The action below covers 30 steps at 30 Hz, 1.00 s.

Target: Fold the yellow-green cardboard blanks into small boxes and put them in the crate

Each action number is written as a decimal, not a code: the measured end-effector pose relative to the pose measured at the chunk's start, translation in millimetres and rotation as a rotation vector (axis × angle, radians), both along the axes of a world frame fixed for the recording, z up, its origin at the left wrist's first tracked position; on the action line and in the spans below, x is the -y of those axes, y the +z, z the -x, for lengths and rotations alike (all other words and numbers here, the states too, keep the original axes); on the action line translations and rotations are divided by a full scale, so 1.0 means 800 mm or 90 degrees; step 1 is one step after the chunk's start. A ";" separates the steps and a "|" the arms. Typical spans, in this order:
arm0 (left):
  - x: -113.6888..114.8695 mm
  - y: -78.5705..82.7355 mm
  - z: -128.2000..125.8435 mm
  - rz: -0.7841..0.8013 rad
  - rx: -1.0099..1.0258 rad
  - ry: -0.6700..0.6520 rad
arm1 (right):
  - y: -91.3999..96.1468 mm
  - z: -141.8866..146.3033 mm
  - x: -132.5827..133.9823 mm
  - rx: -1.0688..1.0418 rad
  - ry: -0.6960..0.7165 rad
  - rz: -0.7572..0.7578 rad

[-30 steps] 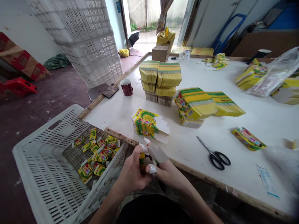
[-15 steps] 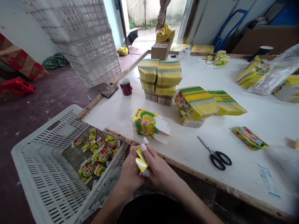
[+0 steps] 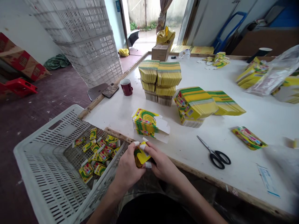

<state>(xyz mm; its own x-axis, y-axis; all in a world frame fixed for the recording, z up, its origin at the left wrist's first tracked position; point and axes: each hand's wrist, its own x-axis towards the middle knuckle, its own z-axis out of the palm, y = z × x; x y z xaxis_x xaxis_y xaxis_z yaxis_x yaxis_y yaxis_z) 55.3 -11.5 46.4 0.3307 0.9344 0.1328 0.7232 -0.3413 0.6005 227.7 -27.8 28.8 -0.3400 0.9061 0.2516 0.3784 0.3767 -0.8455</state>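
Observation:
Both hands meet just below the table's near edge around one small yellow carton [image 3: 142, 155]. My left hand [image 3: 127, 168] grips its left side; my right hand [image 3: 161, 163] pinches its right side, with white tape on several fingertips. Just beyond, on the table, lies a short stack of flat yellow-green carton blanks [image 3: 146, 123]. To my left a white slatted crate [image 3: 44, 168] holds several folded cartons [image 3: 98, 152].
Taller stacks of carton blanks [image 3: 160, 81] and a leaning pile [image 3: 198, 104] stand mid-table. Black scissors [image 3: 215, 155] lie right of my hands. A red mug [image 3: 127, 87] and two phones [image 3: 104, 91] sit at the left edge. Stacked white crates [image 3: 86, 37] rise behind.
The carton went from open white flaps to a closed yellow face. Both hands rose slightly toward the table edge, still clasped on it.

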 end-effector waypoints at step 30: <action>-0.050 0.025 0.106 -0.124 -0.193 0.242 | 0.030 -0.009 -0.055 -0.007 -0.345 -0.092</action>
